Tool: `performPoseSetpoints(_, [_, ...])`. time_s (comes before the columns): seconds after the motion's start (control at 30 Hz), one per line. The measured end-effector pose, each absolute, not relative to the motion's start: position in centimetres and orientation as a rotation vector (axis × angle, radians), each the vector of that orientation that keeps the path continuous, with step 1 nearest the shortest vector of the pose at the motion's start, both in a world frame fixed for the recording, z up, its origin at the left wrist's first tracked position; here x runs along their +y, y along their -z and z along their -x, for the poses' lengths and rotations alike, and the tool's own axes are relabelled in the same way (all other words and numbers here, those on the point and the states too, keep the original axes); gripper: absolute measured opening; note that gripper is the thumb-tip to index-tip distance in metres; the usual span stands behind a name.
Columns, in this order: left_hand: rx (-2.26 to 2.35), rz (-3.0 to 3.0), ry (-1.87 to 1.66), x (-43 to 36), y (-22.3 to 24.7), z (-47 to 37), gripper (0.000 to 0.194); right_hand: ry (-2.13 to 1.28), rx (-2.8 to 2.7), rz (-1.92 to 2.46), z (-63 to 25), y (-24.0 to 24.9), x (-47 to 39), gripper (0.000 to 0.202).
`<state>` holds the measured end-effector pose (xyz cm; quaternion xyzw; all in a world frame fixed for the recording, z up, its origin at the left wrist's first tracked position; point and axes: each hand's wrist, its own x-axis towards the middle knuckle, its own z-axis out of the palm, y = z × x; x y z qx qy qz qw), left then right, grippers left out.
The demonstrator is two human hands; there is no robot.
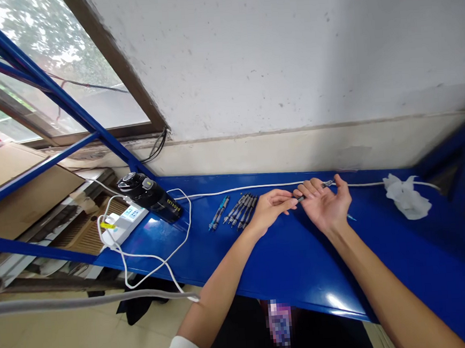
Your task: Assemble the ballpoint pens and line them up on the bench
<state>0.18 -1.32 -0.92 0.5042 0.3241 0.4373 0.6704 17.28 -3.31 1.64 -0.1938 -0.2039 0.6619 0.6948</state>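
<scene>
A dark pen (300,198) spans my two hands above the blue shelf. My left hand (273,209) pinches its left end between thumb and fingers. Curled around the rest of it is my right hand (324,205), palm up, with the clear right end showing near the thumb. The fingers hide the pen's middle. Left of my hands, several black pens (241,211) lie side by side, with blue pens (219,213) just beyond them. A thin blue tip (352,217) pokes out beside my right wrist; the rest of that thing is hidden.
A black bottle (149,196) lies tilted near a white power strip (126,223) at the left. White cable (237,189) runs along the wall side and loops over the front edge. Crumpled white tissue (407,199) sits at the right. Blue frame bars (66,106) rise at the left.
</scene>
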Motion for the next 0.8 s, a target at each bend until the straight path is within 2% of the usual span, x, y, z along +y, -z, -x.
performPoseSetpoints(0.23, [0.781, -1.068, -1.152, -1.1, 1.1, -0.4, 0.041, -1.464, -0.593, 0.473, -17.4, -1.5, -3.0, 0.048])
performPoseSetpoints(0.47, [0.855, -0.878, -1.389, 0.4, 1.2, 0.8, 0.044, -1.447, -0.928, 0.760, -16.3, -0.5, -2.8, 0.018])
performPoseSetpoints(0.57, [0.874, -0.868, -1.425, 0.5, 1.0, 1.0, 0.047, -1.467, -1.133, 0.863, -16.1, 0.2, -3.0, 0.019])
performPoseSetpoints(0.67, [0.904, -0.907, -1.432, 0.4, 1.0, 0.9, 0.049, -1.324, -1.367, 0.955, -16.1, 0.6, -3.1, 0.023])
performPoseSetpoints(0.8, [0.932, -0.983, -1.452, 0.1, 1.2, 0.7, 0.041, -1.101, -1.464, 1.009, -15.9, 1.3, -3.0, 0.028])
